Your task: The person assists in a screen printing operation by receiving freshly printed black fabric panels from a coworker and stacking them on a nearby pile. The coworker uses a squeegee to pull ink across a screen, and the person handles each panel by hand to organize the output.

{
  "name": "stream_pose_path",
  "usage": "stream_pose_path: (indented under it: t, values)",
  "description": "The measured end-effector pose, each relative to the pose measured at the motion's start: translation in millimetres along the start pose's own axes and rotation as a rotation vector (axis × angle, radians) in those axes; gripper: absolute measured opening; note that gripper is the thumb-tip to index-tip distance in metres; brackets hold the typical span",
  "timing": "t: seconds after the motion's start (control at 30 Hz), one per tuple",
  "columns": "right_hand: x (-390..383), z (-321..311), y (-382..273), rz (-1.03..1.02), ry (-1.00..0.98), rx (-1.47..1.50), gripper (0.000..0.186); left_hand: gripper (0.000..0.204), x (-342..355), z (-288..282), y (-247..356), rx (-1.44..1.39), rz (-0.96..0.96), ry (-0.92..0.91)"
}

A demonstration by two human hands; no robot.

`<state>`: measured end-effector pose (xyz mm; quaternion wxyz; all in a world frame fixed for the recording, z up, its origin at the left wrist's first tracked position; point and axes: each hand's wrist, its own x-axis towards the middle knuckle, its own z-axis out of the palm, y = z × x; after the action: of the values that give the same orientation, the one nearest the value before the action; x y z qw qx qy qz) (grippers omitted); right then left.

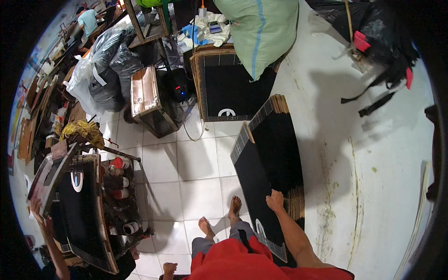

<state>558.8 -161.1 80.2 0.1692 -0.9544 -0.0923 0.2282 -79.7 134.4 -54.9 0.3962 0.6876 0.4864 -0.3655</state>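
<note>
My right hand [275, 200] is closed on the edge of a long black panel [254, 172]. This panel has pale, lined ends and a white printed mark near its lower end. It stands tilted in front of a stack of similar black panels [282, 149] with brown board edges, which leans against the white wall. My left hand [169, 269] is low at the bottom edge of the picture with its fingers curled. A dark strip shows just beneath it, mostly cut off, so what it holds is hidden.
At left, another person's hand [37, 210] holds a tilted frame [58, 172] over a printed black panel [81, 205]. Beside it is a rack of paint jars [120, 181]. Ahead are a wooden box [145, 93], more panels [233, 88], a green sack [261, 32] and plastic bags [105, 70].
</note>
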Motion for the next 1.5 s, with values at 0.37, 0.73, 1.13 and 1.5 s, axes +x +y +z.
stream_pose_path:
  t: [0.37,0.73,1.13,1.5]
  values:
    - [145,20,91,0.128,-0.036,-0.149,0.046,0.006,-50,74,196,-1.124,-0.384,-0.067]
    - [280,36,106,0.048,0.164,-0.219,0.025,0.011,-96,70,211,-1.045,-0.59,-0.018]
    - [316,38,102,0.105,0.283,-0.141,0.024,0.014,-96,73,241,-1.025,-0.487,0.071]
    - [309,20,92,0.103,0.241,-0.131,0.024,0.02,-85,106,173,-0.629,-0.204,0.066]
